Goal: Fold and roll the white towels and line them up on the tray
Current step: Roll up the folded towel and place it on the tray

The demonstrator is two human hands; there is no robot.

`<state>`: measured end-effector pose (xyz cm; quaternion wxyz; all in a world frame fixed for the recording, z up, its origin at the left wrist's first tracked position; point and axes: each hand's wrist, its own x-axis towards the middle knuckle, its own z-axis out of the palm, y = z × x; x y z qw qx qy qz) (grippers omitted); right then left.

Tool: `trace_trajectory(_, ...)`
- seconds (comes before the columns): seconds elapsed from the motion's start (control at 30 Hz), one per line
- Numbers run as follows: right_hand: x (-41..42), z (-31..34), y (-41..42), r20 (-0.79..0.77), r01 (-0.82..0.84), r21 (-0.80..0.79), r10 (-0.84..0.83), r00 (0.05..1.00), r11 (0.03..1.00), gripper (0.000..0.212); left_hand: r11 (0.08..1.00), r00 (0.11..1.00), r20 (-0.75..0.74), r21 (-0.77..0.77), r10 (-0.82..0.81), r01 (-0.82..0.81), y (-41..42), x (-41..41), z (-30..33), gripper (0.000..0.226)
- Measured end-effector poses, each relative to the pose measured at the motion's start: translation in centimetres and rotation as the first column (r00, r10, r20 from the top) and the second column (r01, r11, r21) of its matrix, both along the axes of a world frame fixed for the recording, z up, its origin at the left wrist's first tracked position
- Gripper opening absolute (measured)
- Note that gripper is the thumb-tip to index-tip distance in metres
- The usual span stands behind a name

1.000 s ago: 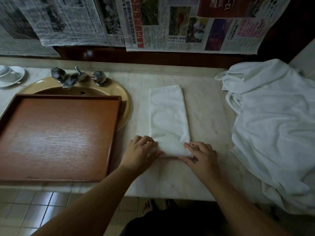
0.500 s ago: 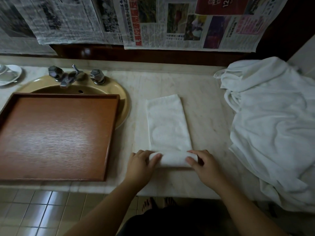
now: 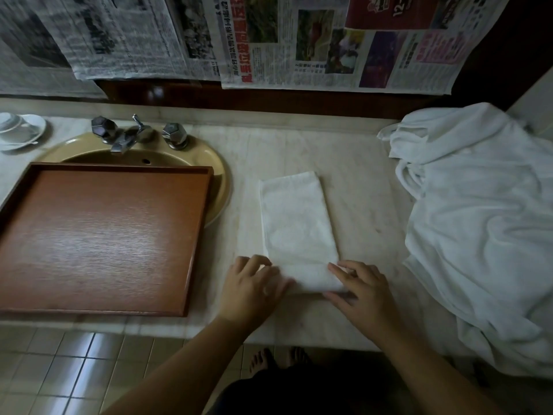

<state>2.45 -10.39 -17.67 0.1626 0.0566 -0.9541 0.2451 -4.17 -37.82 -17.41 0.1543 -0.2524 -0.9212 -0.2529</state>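
A white towel (image 3: 296, 223), folded into a long narrow strip, lies on the marble counter right of the tray. Its near end is turned over into a short roll. My left hand (image 3: 253, 284) grips the left end of that roll, fingers curled over it. My right hand (image 3: 359, 287) holds the right end between fingers on top and thumb below. The brown wooden tray (image 3: 101, 235) sits to the left with no towels on it, partly covering the sink.
A heap of loose white towels (image 3: 484, 229) fills the counter's right side. A beige sink (image 3: 220, 175) with a chrome faucet (image 3: 125, 139) lies behind the tray. A cup and saucer (image 3: 18, 130) stand far left. Newspapers (image 3: 329, 40) cover the wall. The counter edge runs just below my hands.
Both hands have turned the towel's near end over and rolled it a little away from me. The flat part of the strip is now shorter.
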Motion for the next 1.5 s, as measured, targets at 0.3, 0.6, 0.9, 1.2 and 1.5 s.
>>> trace_trajectory(0.3, -2.6, 1.5, 0.4, 0.46, 0.186, -0.403, 0.023, 0.888, 0.896, 0.043, 0.986, 0.858, 0.492, -0.005, 0.147, -0.165, -0.4, -0.1, 0.5, 0.065)
trace_trajectory(0.6, -6.3, 1.6, -0.8, 0.416, 0.4, -0.467, -0.203, 0.886, 0.789, 0.014, 0.765, 0.575, 0.768, 0.181, 0.283, -0.619, 2.4, -2.3, 2.4, 0.044)
trace_trajectory(0.9, -2.1, -0.1, 2.1, 0.094, -0.018, -0.094, 0.027, 0.995, 0.995, 0.06, 0.998, 0.966, 0.251, -0.043, 0.058, -0.048, -0.4, -0.6, -0.3, 0.056)
trace_trajectory(1.2, -6.8, 1.4, 2.7, 0.498, 0.165, -0.37, 0.045, 0.866, 0.914, 0.04, 0.88, 0.541, 0.834, 0.17, 0.113, -0.445, 1.9, -4.3, 3.7, 0.05)
trace_trajectory(1.5, -10.4, 2.7, 2.0, 0.488, 0.331, -0.38, -0.117, 0.865, 0.864, 0.023, 0.794, 0.552, 0.764, 0.089, 0.332, -0.601, 4.3, -6.7, 4.4, 0.057)
